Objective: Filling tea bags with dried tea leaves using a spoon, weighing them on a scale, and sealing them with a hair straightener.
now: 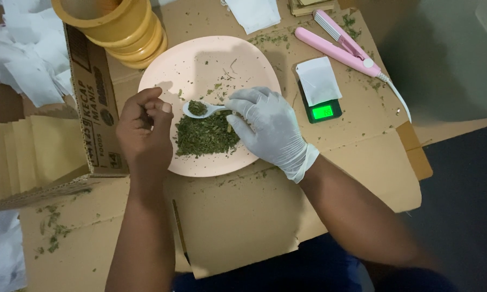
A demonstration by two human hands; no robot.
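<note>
Over the round pale-pink plate [200,59], your white-gloved right hand [267,130] holds a small white spoon [203,110] loaded with dried green leaf above the heap [206,135]; your bare left hand [144,127] is loosely curled, holding nothing visible. Scooping step; keep the spoon level.

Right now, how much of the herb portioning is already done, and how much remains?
Done: a white sachet lies on the lit scale. In hand: the gloved right hand holds a spoon loaded with herbs; the bare left hand is curled beside it. Left: a herb pile remains on the plate.
</note>
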